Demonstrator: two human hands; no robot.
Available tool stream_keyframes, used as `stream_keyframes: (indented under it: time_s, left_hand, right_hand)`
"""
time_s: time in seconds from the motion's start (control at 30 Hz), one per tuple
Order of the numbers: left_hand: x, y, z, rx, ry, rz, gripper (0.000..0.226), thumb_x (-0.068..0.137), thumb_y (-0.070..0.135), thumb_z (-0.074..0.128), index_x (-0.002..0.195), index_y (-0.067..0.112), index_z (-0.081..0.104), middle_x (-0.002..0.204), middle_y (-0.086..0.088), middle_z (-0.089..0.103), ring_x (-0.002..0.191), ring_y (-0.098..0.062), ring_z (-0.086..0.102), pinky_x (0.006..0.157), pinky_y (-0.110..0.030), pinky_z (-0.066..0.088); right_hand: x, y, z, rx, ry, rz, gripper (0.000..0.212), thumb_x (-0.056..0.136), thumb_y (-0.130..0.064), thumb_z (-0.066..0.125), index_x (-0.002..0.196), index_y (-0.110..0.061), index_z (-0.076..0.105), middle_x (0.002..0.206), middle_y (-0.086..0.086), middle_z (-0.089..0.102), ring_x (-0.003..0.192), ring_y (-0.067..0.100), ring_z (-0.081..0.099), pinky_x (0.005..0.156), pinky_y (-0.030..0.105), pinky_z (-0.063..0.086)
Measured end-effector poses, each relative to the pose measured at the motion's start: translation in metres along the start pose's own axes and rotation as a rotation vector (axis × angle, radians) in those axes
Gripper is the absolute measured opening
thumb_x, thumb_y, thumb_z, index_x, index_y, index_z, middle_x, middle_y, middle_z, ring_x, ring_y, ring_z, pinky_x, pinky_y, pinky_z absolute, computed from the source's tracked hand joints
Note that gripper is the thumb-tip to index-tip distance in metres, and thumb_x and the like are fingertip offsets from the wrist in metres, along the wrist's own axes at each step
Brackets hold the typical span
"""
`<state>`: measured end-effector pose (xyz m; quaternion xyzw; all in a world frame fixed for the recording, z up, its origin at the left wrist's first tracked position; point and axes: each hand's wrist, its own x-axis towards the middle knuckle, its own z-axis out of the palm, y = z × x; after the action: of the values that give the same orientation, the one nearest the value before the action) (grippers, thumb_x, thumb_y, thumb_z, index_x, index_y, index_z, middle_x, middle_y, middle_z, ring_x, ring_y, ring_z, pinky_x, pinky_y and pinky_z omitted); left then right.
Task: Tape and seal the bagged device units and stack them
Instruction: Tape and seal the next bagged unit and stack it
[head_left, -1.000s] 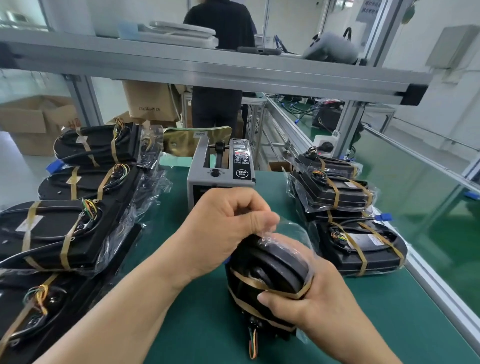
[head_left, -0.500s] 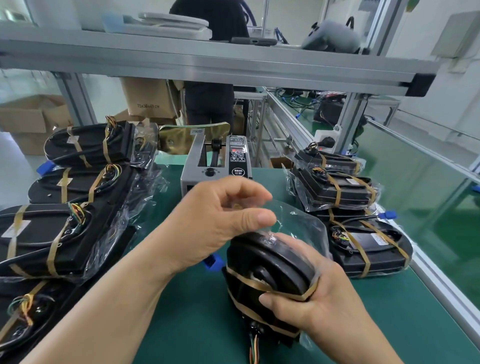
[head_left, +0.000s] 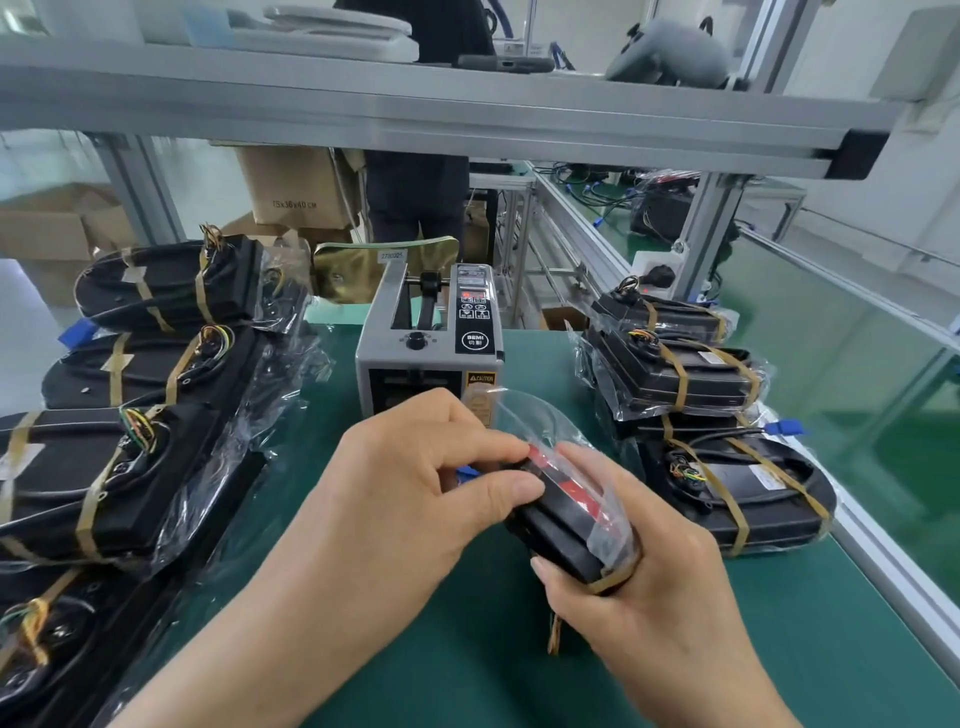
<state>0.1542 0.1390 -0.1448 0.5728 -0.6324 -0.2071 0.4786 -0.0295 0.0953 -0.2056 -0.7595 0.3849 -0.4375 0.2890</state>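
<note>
Head view: we see both hands meeting on one bagged device unit (head_left: 566, 535) at mid-frame.
Right hand (head_left: 649, 587): reaches in from lower right, its fingers curled round the unit's near end and the thumb tucked under the edge; it holds the unit.
Left hand (head_left: 415, 493): forearm crosses from lower left; the thumb and forefinger pinch the unit's far top edge through the plastic.
Unit's look: black and slim, turned on edge, with a red strip along the top and tan tape bands round it.
Bag (head_left: 540, 415): clear plastic, loose, its open mouth standing up past the left fingertips.
Unit's place: held over the green surface (head_left: 493, 665), just in front of the tape dispenser (head_left: 426, 343).
Left stack (head_left: 130, 467): several taped, bagged units overlapping in a row.
Right stack (head_left: 727, 467): more taped, bagged units piled on one another.
Overhead: a grey aluminium shelf (head_left: 467, 114) spans the bench.
</note>
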Motion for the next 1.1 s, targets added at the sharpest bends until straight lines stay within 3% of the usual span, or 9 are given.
stream_keyframes:
  time_s: [0.13, 0.3, 0.4, 0.53, 0.7, 0.8, 0.9, 1.03, 1.1]
  left_hand:
    - [-0.003, 0.002, 0.002, -0.050, 0.031, -0.026, 0.018, 0.074, 0.027, 0.082, 0.085, 0.041, 0.078, 0.085, 0.010, 0.065, 0.067, -0.007, 0.059, 0.062, -0.010, 0.043]
    - [-0.006, 0.003, 0.003, -0.018, 0.066, -0.122, 0.014, 0.074, 0.026, 0.083, 0.070, 0.037, 0.075, 0.081, 0.012, 0.066, 0.062, -0.006, 0.056, 0.057, -0.011, 0.043]
    - [-0.008, 0.002, 0.004, 0.027, 0.070, -0.219, 0.009, 0.078, 0.033, 0.077, 0.074, 0.038, 0.071, 0.080, 0.020, 0.063, 0.063, 0.001, 0.054, 0.057, -0.012, 0.040]
    - [-0.013, -0.001, 0.007, 0.142, -0.005, -0.280, 0.012, 0.092, 0.033, 0.062, 0.084, 0.042, 0.059, 0.085, 0.031, 0.057, 0.071, 0.008, 0.053, 0.057, -0.010, 0.039]
    - [-0.019, -0.008, 0.004, -0.007, -0.096, -0.386, 0.022, 0.097, 0.029, 0.057, 0.077, 0.037, 0.058, 0.055, 0.020, 0.053, 0.046, 0.001, 0.044, 0.045, -0.011, 0.035]
    - [-0.021, -0.006, -0.001, -0.121, -0.121, -0.453, 0.026, 0.097, 0.024, 0.058, 0.071, 0.025, 0.060, 0.052, 0.013, 0.050, 0.038, -0.001, 0.036, 0.040, -0.011, 0.030]
    - [-0.023, -0.007, -0.004, -0.203, -0.153, -0.461, 0.029, 0.095, 0.022, 0.059, 0.067, 0.024, 0.061, 0.055, 0.008, 0.054, 0.049, -0.008, 0.041, 0.054, -0.020, 0.037]
    - [-0.022, 0.008, -0.007, -0.400, -0.269, -0.408, 0.021, 0.084, 0.031, 0.062, 0.064, 0.027, 0.063, 0.058, 0.003, 0.058, 0.064, -0.018, 0.041, 0.065, -0.035, 0.035]
    - [-0.016, 0.003, -0.011, -0.377, -0.126, -0.366, 0.024, 0.088, 0.027, 0.065, 0.064, 0.028, 0.065, 0.057, 0.003, 0.059, 0.063, -0.019, 0.041, 0.064, -0.037, 0.035]
  right_hand:
    - [0.001, 0.000, 0.003, -0.081, 0.029, -0.055, 0.081, 0.061, 0.004, 0.087, 0.134, -0.021, 0.060, 0.125, -0.012, 0.068, 0.114, 0.003, 0.064, 0.096, 0.031, 0.054]
    - [0.000, 0.001, 0.008, -0.174, 0.037, -0.161, 0.089, 0.056, -0.001, 0.090, 0.134, -0.025, 0.055, 0.128, -0.005, 0.067, 0.115, 0.011, 0.066, 0.092, 0.031, 0.053]
    - [0.001, 0.000, 0.011, -0.279, 0.044, -0.221, 0.084, 0.054, -0.012, 0.087, 0.133, -0.018, 0.060, 0.131, -0.004, 0.066, 0.118, 0.014, 0.065, 0.091, 0.035, 0.053]
    - [-0.002, 0.002, 0.017, -0.395, 0.049, -0.247, 0.092, 0.044, -0.009, 0.095, 0.131, -0.015, 0.063, 0.132, -0.003, 0.065, 0.118, 0.014, 0.065, 0.089, 0.036, 0.056]
    - [-0.004, 0.008, 0.024, -0.451, 0.044, -0.294, 0.090, 0.044, -0.006, 0.095, 0.129, -0.011, 0.065, 0.134, 0.003, 0.064, 0.121, 0.024, 0.063, 0.094, 0.038, 0.049]
    - [-0.006, 0.014, 0.026, -0.448, 0.078, -0.346, 0.081, 0.057, -0.010, 0.092, 0.132, -0.011, 0.063, 0.138, 0.004, 0.061, 0.126, 0.022, 0.060, 0.096, 0.042, 0.051]
    - [-0.006, 0.017, 0.029, -0.422, 0.121, -0.374, 0.069, 0.071, -0.023, 0.075, 0.137, -0.017, 0.055, 0.141, 0.002, 0.059, 0.132, 0.015, 0.054, 0.105, 0.037, 0.045]
    - [-0.006, 0.025, 0.034, -0.531, 0.075, -0.380, 0.085, 0.049, -0.007, 0.095, 0.129, -0.012, 0.066, 0.138, 0.000, 0.057, 0.128, 0.017, 0.056, 0.107, 0.034, 0.042]
    - [-0.009, 0.025, 0.028, -0.393, 0.095, -0.283, 0.090, 0.046, -0.003, 0.097, 0.129, -0.020, 0.066, 0.137, -0.003, 0.061, 0.124, 0.012, 0.059, 0.104, 0.035, 0.046]
